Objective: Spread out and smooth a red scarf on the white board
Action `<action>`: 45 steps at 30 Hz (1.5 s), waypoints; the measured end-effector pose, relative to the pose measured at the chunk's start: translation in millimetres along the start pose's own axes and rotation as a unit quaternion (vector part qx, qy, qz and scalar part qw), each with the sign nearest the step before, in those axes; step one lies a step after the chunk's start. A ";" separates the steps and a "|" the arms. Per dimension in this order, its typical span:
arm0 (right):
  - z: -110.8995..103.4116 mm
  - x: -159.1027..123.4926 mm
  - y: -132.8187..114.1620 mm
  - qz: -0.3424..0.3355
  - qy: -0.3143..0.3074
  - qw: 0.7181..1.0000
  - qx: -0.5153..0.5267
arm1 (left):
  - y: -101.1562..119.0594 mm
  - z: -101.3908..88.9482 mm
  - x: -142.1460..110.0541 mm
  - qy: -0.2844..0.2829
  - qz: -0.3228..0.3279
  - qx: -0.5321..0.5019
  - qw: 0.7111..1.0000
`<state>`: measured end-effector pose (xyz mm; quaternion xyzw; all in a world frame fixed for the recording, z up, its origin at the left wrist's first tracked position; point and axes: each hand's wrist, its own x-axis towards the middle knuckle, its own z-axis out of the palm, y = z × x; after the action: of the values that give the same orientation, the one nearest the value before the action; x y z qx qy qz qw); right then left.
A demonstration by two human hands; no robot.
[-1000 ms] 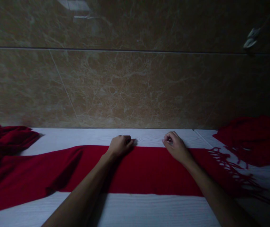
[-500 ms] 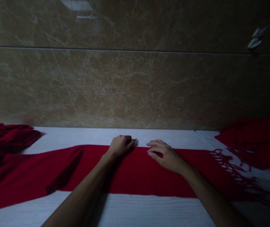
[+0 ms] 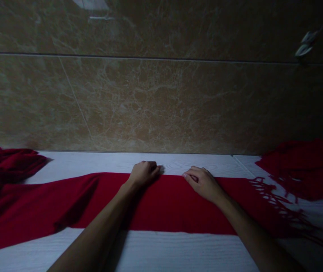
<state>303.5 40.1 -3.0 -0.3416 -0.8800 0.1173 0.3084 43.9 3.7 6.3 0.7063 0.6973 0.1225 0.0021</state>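
A long red scarf (image 3: 172, 211) lies spread across the white surface, smooth in the middle and rumpled towards the left. Its fringe (image 3: 280, 206) of knotted tassels fans out at the right end. At the scarf's far edge my left hand (image 3: 144, 173) is closed, fingers curled down over that edge. A short way to the right, my right hand (image 3: 202, 181) is closed too, thumb against bent fingers at the same edge. The fingertips of both hands are partly hidden.
A bunched part of red cloth (image 3: 16, 164) lies at the far left. Another red cloth pile (image 3: 308, 170) sits at the right, beyond the fringe. Behind the white wood-grained surface (image 3: 178, 251) rises a brown marbled tile wall (image 3: 150, 105); a small pale object (image 3: 305, 45) shows at its upper right.
My right hand has shifted slightly right, and its outstretched fingers have curled closed at the scarf's far edge. The left hand stays in place.
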 end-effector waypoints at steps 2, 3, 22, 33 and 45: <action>-0.3 0.1 -0.4 0.014 0.007 1.000 -0.018 | 0.0 0.0 0.1 -0.001 0.000 -0.001 1.000; -0.3 0.2 -0.2 0.019 0.003 1.000 -0.018 | 0.2 -0.2 0.1 -0.002 0.000 -0.002 1.000; -3.8 0.6 16.1 0.058 0.000 0.998 0.013 | 2.8 -3.9 -0.7 -0.016 -0.009 -0.008 1.000; -6.4 0.1 16.8 0.066 -0.008 0.998 0.011 | 4.3 -6.1 -1.6 -0.015 -0.007 0.000 1.000; -4.9 -0.4 19.7 0.068 0.002 0.998 -0.003 | 3.9 -5.3 -0.8 -0.015 -0.009 -0.009 1.000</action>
<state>317.2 54.3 -7.5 -0.4016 -0.8545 0.1347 0.3006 46.8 1.9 12.0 0.7018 0.7022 0.1183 0.0203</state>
